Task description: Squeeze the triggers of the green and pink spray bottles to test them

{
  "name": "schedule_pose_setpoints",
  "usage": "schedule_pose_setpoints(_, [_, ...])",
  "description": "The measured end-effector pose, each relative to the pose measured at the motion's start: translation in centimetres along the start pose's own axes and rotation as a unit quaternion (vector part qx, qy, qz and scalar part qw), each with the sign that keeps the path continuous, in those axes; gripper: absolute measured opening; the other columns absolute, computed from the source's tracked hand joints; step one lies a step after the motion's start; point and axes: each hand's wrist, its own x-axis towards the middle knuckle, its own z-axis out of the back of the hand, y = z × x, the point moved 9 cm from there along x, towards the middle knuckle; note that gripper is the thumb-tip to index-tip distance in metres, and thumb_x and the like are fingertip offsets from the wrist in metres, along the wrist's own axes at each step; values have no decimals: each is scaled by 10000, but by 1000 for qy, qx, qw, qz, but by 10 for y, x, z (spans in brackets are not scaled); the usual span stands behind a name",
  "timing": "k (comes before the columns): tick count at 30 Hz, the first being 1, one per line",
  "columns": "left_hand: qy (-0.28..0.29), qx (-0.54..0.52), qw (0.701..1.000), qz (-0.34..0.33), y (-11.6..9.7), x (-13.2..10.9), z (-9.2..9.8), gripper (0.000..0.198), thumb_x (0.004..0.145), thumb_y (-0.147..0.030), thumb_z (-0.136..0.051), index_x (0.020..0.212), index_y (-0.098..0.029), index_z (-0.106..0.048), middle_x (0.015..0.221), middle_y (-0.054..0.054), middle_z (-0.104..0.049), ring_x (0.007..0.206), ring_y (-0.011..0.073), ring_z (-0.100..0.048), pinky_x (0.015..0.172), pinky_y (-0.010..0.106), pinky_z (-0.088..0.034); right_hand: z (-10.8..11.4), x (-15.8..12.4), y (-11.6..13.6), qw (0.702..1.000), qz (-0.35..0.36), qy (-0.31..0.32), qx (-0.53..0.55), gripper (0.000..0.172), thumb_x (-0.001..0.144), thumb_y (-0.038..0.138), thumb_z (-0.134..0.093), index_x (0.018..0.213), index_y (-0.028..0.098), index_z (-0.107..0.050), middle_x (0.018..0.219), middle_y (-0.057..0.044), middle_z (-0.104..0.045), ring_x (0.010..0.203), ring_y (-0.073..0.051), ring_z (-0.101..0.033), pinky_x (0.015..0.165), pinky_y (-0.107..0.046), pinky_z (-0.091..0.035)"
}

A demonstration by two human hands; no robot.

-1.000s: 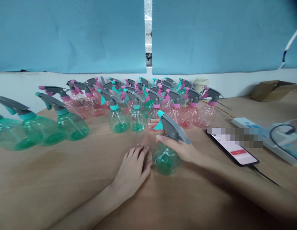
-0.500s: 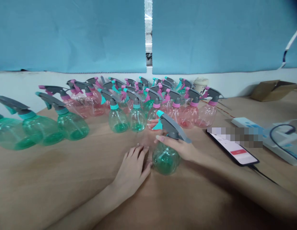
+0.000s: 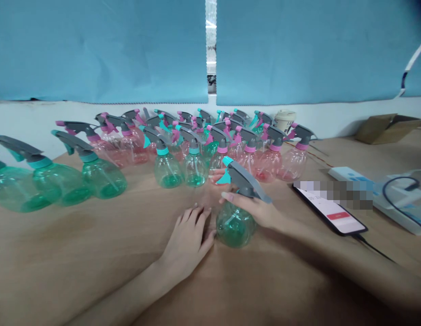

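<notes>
Light-brown wood-look tabletop point(image 3: 77, 253) in front of white wall point(image 3: 327, 117), smooth blue sheet-like covering point(image 3: 104, 45) above.
Covering shows faint creases, two wide sections; narrow silvery-white vertical strip point(image 3: 211, 40) between them, dark patch near its lower end. Thin curved white band point(image 3: 416, 56) at far right. Light soft; tabletop darkens toward lower right.

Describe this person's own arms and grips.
Left grip and right grip: ungloved, no rings seen, though some right fingers are partly hidden. Left arm and right arm: slender, bare, no sleeves or watch visible.
</notes>
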Motion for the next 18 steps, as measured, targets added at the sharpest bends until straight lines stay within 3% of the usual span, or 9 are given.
schedule_pose_setpoints(3, [-3, -1, 1000, 0, 0, 0, 1, 408, 866, -278, -440, 1250, -142, -408, 1253, 134, -458, 1152, 290, -393, 901, 452, -357, 1, 1, 2, 1000, 2, -2, 5, 333, 760, 332, -573, 1082, 265, -520, 729, 19, -600, 689, -146, -571, 662, -310, -465])
schedule_pose_setpoints(7, [-1, 2, 1000, 2, 1, 0, 1, 422, 864, -281, -450, 1260, -145, -397, 1259, 130, -452, 1160, 289, -385, 902, 449, -357, 0, 1, 4, 1000, 4, -1, -2, 94, 749, 320, -577, 779, 232, -589, 753, -2, -616, 707, -156, -584, 669, -321, -469])
schedule_pose_setpoints(9, [-1, 1, 1000, 0, 0, 0, 0, 424, 865, -284, -449, 1263, -147, -394, 1259, 129, -452, 1160, 287, -385, 906, 450, -353, 0, 1, 3, 1000, -1, 0, -4, 101, 749, 327, -576, 736, 227, -588, 745, -6, -619, 721, -163, -589, 664, -322, -470])
schedule_pose_setpoints(11, [-3, -1, 1000, 0, 0, 0, 0, 421, 864, -284, -449, 1258, -146, -397, 1253, 131, -458, 1154, 288, -390, 904, 452, -354, 0, 1, 2, 1000, -7, 2, 2, 127, 751, 338, -578, 819, 233, -598, 738, 0, -622, 723, -162, -590, 657, -317, -471])
schedule_pose_setpoints(15, [-10, -4, 1000, 1, 0, 0, 2, 416, 863, -285, -440, 1255, -150, -400, 1240, 132, -471, 1150, 291, -396, 896, 458, -359, -1, 0, 1, 1000, -11, 9, 13, 344, 756, 339, -581, 1084, 249, -537, 713, 22, -610, 725, -153, -586, 674, -302, -470])
schedule_pose_setpoints(18, [-12, -5, 1000, -1, 0, 0, 2, 410, 867, -287, -434, 1253, -154, -402, 1239, 128, -471, 1151, 288, -398, 899, 454, -360, -1, 1, 2, 1000, -6, 11, 12, 408, 755, 339, -586, 1145, 255, -503, 704, 30, -597, 735, -148, -582, 705, -293, -464])
